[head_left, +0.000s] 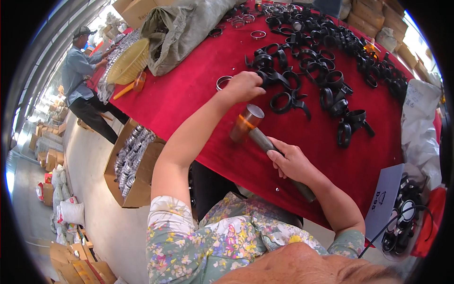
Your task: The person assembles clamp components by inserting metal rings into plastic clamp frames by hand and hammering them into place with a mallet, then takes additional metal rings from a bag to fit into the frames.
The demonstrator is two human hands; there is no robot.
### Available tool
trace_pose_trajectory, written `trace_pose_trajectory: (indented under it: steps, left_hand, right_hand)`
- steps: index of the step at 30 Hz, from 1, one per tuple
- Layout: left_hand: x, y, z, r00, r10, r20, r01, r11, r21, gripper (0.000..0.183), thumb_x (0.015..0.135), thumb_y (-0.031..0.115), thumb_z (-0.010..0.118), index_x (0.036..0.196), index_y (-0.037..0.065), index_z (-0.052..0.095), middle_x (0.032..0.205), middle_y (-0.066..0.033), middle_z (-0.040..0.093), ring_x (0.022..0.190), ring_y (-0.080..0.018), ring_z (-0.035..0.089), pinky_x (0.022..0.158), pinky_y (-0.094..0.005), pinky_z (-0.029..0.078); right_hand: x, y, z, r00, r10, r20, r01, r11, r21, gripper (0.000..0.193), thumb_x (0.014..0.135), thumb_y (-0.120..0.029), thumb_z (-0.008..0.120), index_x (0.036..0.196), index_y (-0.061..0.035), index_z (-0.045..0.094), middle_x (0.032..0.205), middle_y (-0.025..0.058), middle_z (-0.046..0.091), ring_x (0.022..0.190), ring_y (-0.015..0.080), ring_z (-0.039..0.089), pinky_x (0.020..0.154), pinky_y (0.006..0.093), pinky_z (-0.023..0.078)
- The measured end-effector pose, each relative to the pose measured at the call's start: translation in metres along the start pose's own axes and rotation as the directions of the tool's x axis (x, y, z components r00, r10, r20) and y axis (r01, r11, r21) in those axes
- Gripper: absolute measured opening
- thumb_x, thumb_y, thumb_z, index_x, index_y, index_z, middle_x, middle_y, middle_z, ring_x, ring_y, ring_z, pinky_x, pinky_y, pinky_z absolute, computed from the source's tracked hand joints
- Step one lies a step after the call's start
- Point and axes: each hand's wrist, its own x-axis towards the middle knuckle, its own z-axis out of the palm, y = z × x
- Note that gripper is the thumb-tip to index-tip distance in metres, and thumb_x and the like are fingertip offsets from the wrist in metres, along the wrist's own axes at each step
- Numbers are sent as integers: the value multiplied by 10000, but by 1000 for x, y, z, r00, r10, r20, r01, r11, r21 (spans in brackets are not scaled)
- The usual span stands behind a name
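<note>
My right hand [294, 164] is wrapped round the dark handle of a mallet [246, 124]. The mallet's amber head, with a grey metal face, is tilted up above the red cloth, slightly blurred. Farther forward, my left hand [245, 86] is closed with its fingertips on a black ring clamp [268, 75] at the near edge of the pile; the fingers partly hide it. A shiny metal ring [223, 83] lies on the cloth just left of that hand. Another black ring clamp [282, 102] with a strap-like arm rests to its right.
Many black ring clamps [326, 61] spread over the red-covered table [198, 94]. Left lie a second mallet [138, 81], a yellow basket [128, 61] and a grey-green sack [172, 38]. A box of metal rings [137, 161] stands below. Another person [80, 71] works at the far left.
</note>
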Motion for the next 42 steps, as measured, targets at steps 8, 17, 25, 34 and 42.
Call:
trace_pose_trajectory:
  steps: [8,17,25,34,42]
  left_hand:
    - [-153,-34,-55,951,-232,-205,202,967,-155,214,787,202,733,822,8,651,802,-175,594,783,-377,613,675,-453,470]
    - [-230,-23,-72,976,-209,51,211,881,-424,244,726,0,741,965,5,694,929,-117,594,889,-296,601,782,-351,490]
    - [-195,-25,-43,982,-188,10,180,926,-331,471,724,-26,730,1186,3,641,1220,-145,590,1161,-326,570,1005,-387,476]
    - [-221,-8,-33,859,-390,-332,181,838,-514,315,808,-3,705,1118,-8,651,1177,-130,608,995,-233,637,882,-336,526]
    - [-191,-4,-28,697,-702,-147,116,313,-943,228,969,216,628,1017,-1,682,954,-54,679,776,-122,635,695,-264,520]
  right_hand:
    - [-1,-6,-10,997,82,5,-82,994,-76,503,985,-218,553,1448,-53,448,793,87,616,598,158,629,572,322,542]
    - [10,-41,-23,884,-452,-115,174,548,-818,425,908,-233,648,1280,-38,587,971,154,640,890,354,656,764,444,526]
    - [180,-67,-3,817,-560,-138,261,573,-777,330,917,-261,638,1168,-51,680,1077,161,680,1075,339,624,924,428,498]
    - [253,-68,25,924,-375,-78,130,497,-858,193,850,-280,684,922,-118,759,950,158,719,956,338,676,866,466,501]
    - [178,-94,25,864,-491,-116,425,833,-355,213,879,-178,681,941,25,706,774,131,685,715,182,639,673,339,489]
